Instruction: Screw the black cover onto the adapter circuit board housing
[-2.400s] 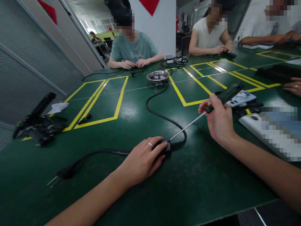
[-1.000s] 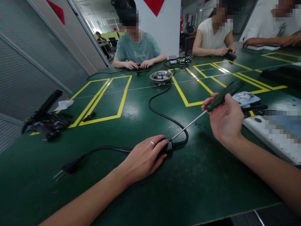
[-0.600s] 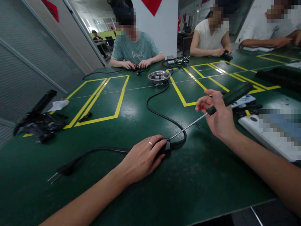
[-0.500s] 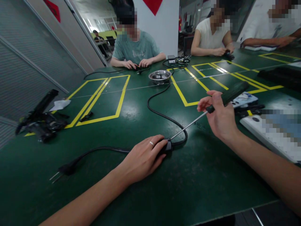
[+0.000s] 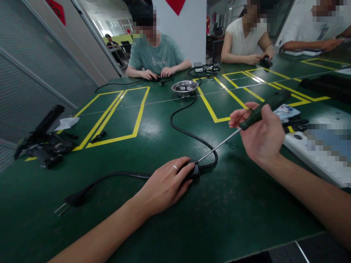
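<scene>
My left hand (image 5: 171, 180), with a ring on one finger, is closed over a small black power adapter (image 5: 195, 170) on the table and pins it down; most of its body is hidden under the fingers. A black cord runs left from it to a two-pin plug (image 5: 75, 199), and another black cable (image 5: 189, 134) curves away from its right end. My right hand (image 5: 261, 135) holds a screwdriver (image 5: 264, 109) by its dark green handle, the thumb along it and the fingers loosely curled. The slanting metal shaft meets the adapter's upper right end with its tip.
A metal bowl (image 5: 185, 87) with small dark parts stands mid-table. Black parts (image 5: 46, 142) lie at the left. Yellow tape (image 5: 142, 113) marks boxes on the green table (image 5: 233, 219). A white panel (image 5: 309, 157) lies at the right. Several people sit across the table.
My right hand has turned and shifted slightly on the screwdriver handle, its palm now more open to view. The tip stays at the adapter, and my left hand keeps its hold.
</scene>
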Tool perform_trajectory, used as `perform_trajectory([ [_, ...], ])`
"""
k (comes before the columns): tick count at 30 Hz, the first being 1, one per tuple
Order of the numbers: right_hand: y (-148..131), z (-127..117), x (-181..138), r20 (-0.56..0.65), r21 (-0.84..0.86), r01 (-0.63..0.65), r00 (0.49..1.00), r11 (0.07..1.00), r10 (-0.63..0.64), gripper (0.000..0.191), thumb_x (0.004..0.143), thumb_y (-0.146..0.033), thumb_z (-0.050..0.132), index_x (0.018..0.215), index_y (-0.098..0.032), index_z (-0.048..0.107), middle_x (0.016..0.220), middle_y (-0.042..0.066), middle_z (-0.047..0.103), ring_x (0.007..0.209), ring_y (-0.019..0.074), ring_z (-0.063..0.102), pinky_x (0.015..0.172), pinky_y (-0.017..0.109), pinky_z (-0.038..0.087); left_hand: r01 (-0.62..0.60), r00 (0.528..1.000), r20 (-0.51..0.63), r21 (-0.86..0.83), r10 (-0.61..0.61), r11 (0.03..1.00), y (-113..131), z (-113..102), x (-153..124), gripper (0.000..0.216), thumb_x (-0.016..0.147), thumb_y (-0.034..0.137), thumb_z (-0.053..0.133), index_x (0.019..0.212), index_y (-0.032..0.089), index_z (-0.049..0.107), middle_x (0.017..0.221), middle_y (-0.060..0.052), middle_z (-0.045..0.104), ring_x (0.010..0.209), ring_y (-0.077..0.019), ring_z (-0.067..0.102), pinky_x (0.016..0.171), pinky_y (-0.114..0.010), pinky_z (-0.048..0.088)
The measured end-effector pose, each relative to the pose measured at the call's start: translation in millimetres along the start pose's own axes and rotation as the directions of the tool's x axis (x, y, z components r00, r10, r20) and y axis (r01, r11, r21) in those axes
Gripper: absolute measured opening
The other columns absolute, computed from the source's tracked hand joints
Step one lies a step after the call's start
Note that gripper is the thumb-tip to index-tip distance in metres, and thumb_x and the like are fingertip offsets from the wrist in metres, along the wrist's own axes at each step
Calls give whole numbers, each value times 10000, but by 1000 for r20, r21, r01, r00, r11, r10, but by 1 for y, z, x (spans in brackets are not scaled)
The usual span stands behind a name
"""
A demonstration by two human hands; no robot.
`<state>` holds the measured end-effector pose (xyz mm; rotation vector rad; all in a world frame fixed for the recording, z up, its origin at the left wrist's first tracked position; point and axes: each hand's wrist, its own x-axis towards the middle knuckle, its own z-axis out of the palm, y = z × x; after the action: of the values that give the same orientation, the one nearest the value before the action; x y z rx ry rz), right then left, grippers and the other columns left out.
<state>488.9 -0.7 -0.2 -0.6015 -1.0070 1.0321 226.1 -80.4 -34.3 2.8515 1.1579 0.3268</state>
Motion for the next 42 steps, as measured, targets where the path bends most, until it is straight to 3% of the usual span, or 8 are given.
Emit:
perform_trajectory([
  [6,1,0,1,-18,-67,28,999,997,-29,31,814,-293,580,813,-263,587,736,3,633,735,182,610,692,363,494,-11,1000,3,0,11,1000,0,-1,2,401,962,255,474,1345,150,426,1361,-141,497,1189,-254,552,990,-433,526],
  [9,2,2,0,-52,-175,62,996,983,-72,157,822,-353,638,754,-255,537,694,-14,605,620,148,567,610,321,467,-12,1000,-2,-1,12,1000,0,-2,2,400,965,258,472,1347,149,429,1361,-138,496,1188,-248,552,991,-420,525],
  [12,0,1,-1,-37,-97,2,999,995,-6,154,832,-419,568,856,-268,552,700,-5,625,591,156,560,516,302,418,-12,1000,0,-4,12,1000,1,-2,1,401,967,261,469,1349,149,429,1361,-139,495,1186,-247,551,988,-416,525],
  [15,-1,-2,-1,-1,5,-72,997,997,72,184,795,-350,495,949,-265,552,698,8,661,567,165,557,461,292,372,-7,1000,7,-6,7,1000,0,-2,0,404,966,265,471,1351,152,429,1363,-140,494,1187,-250,550,986,-420,525],
  [18,0,-3,0,-50,-64,-96,994,993,93,153,779,-259,545,932,-257,539,663,-11,668,484,138,521,413,268,331,-3,1000,3,-12,3,1000,0,-1,0,407,966,263,470,1357,157,424,1366,-137,493,1191,-249,548,990,-422,522],
  [26,5,1,0,-93,-261,3,995,965,-28,239,800,-388,705,799,-253,508,607,-58,578,407,97,485,333,251,332,-2,1000,-5,-26,2,1000,0,-1,0,408,966,261,464,1361,169,422,1364,-146,501,1194,-266,552,977,-451,528],
  [35,3,-4,-1,-41,-48,-137,990,989,135,80,835,-332,539,867,-265,510,603,-26,600,446,136,518,359,271,334,6,1000,10,-30,-6,1000,0,-1,0,408,965,263,463,1361,169,433,1370,-140,492,1194,-264,547,982,-442,522],
  [42,-8,-9,13,-187,-251,105,970,962,-154,136,857,-339,563,748,-272,514,517,-43,500,393,131,427,328,287,259,5,1000,17,-30,-5,1000,1,-3,1,405,967,262,459,1360,170,433,1355,-133,497,1175,-249,550,970,-424,525],
])
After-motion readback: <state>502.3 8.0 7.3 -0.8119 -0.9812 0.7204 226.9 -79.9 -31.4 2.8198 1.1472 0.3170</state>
